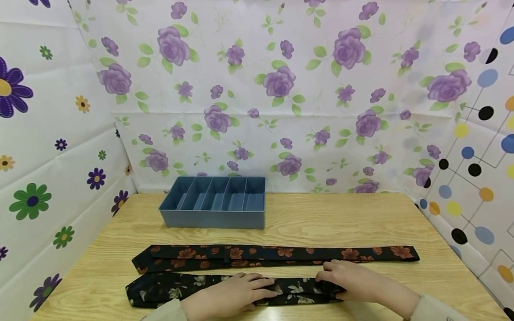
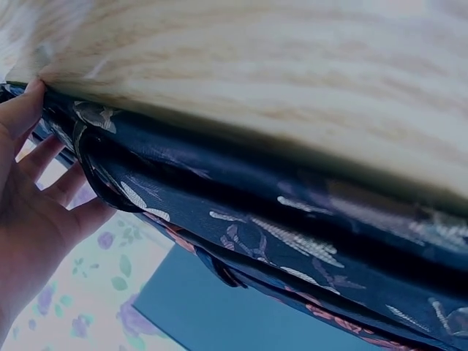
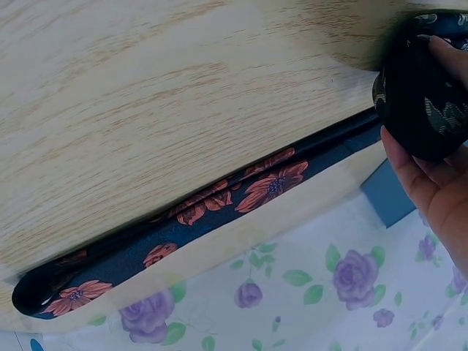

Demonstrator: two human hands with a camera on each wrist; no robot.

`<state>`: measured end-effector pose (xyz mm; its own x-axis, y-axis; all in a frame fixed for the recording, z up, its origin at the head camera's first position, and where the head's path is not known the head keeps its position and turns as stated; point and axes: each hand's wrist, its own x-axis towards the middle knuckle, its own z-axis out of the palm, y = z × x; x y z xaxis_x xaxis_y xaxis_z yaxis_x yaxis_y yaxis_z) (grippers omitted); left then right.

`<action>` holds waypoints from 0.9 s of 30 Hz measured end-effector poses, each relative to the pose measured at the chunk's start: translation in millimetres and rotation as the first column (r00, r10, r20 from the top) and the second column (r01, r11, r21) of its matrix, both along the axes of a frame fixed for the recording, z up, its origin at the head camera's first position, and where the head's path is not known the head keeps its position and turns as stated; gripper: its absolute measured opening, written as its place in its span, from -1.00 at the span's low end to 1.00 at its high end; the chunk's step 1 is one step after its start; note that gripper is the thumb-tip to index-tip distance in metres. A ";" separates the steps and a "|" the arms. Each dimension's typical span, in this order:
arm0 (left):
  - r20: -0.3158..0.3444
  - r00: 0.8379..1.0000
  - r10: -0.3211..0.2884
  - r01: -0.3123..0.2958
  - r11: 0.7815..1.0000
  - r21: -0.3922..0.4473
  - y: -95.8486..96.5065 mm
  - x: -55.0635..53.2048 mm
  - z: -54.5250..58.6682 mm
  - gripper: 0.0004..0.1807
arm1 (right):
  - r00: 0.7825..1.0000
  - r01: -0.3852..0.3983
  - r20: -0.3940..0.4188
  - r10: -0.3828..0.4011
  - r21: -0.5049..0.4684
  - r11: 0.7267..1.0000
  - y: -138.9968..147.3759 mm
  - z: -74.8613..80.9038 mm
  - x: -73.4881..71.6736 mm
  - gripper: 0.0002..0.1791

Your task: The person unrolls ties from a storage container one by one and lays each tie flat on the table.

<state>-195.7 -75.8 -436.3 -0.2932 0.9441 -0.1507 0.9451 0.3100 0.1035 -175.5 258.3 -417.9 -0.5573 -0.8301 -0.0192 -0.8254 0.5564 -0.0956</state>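
Observation:
A black necktie with white flowers (image 1: 297, 287) lies crosswise near the front of the table, its wide pointed end at the left. Across its middle my left hand (image 1: 229, 298) holds it, thumb at the near edge and fingers at the far edge in the left wrist view. My right hand (image 1: 359, 281) grips the tie's right end, which is folded over into a dark loop (image 3: 428, 102) in the right wrist view. Just behind lies a second necktie, dark with orange flowers (image 1: 285, 253), stretched out flat and untouched by either hand.
A blue-grey box (image 1: 214, 219) with several compartments stands on the wooden table (image 1: 341, 218) behind the ties, left of centre. Patterned cloth hangs at the back (image 1: 257, 147) and on both sides.

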 end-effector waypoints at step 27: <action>0.041 0.998 0.045 -0.045 0.999 0.011 -6.4 -4.5 6.6 -0.49 | 1.000 -0.017 -0.011 0.017 0.005 1.000 -2.0 -0.9 -1.6 -0.58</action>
<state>-200.2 -82.2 -429.7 -0.3292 0.9319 -0.1521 0.9252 0.3506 0.1452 -177.1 256.2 -418.8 -0.5435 -0.8393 -0.0171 -0.8356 0.5428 -0.0844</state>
